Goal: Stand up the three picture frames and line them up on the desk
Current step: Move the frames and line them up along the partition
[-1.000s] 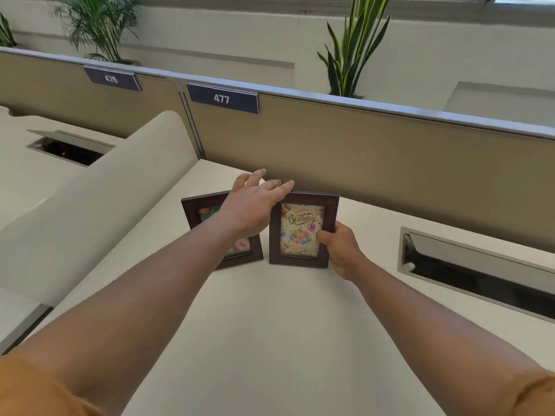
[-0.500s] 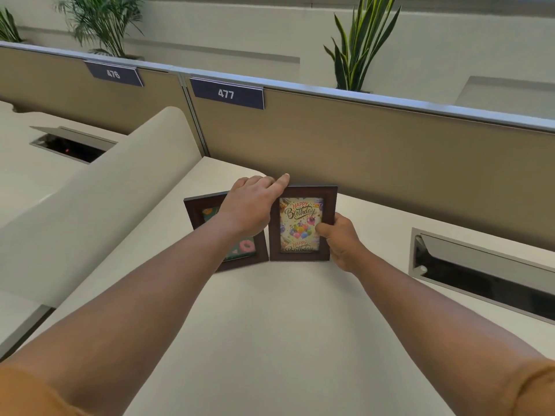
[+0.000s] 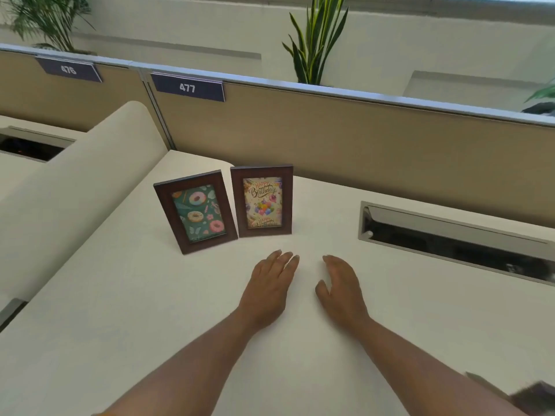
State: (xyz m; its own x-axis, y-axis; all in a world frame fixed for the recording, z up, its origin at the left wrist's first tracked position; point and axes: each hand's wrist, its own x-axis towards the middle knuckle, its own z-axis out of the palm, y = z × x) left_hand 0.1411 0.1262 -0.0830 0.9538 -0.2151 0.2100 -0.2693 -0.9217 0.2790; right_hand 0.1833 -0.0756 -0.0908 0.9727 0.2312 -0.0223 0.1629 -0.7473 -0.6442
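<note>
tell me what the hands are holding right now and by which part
Nothing is held. The left hand and right hand are both open over the desk, apart from the donut frame and the birthday frame, which stand unheld.

— Where are the hands?
— Both forearms reach toward twelve o'clock. The left hand (image 3: 270, 288) lies palm down, fingers together, empty. The right hand (image 3: 341, 288) is beside it at three o'clock, loosely curled, holding nothing.

Both rectangular wooden frames are dark brown. The left picture frame (image 3: 195, 212) shows pink doughnuts on green. The right picture frame (image 3: 262, 201) shows bright balloons on cream.
</note>
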